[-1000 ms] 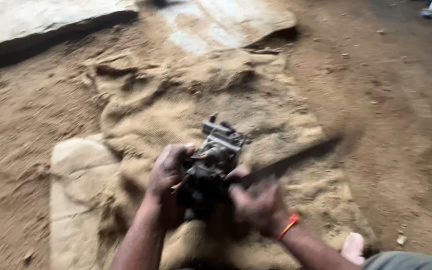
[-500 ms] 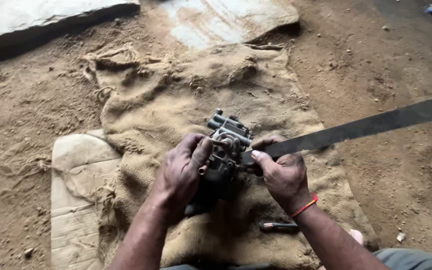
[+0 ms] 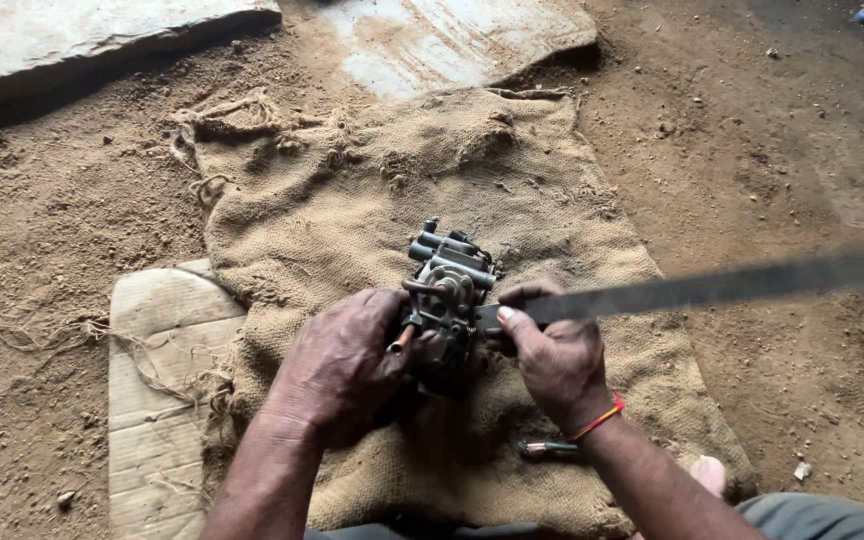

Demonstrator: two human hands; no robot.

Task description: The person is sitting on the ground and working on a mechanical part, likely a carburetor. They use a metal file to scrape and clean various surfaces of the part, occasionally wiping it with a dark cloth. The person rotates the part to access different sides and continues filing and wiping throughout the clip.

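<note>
Ground: dusty dirt floor, burlap sack [image 3: 352, 200] spread flat.
Part: grimy grey carburetor [image 3: 444, 290], brass fittings, above sack's middle.
Left hand [image 3: 342, 365]: clasping carburetor.
Right hand [image 3: 552, 360]: gripping long flat metal strip [image 3: 712, 288], blurred.

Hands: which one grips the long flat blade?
The right hand, with the red wristband, grips the blade; the left hand steadies the metal engine part.

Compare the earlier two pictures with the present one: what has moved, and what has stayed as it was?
The long flat blade in the right hand swung from pointing up and right to lying nearly level, still blurred. A small tool now shows on the sacking beneath the right wrist. The left hand still grips the grey metal engine part, which stays on the sacking.
</note>
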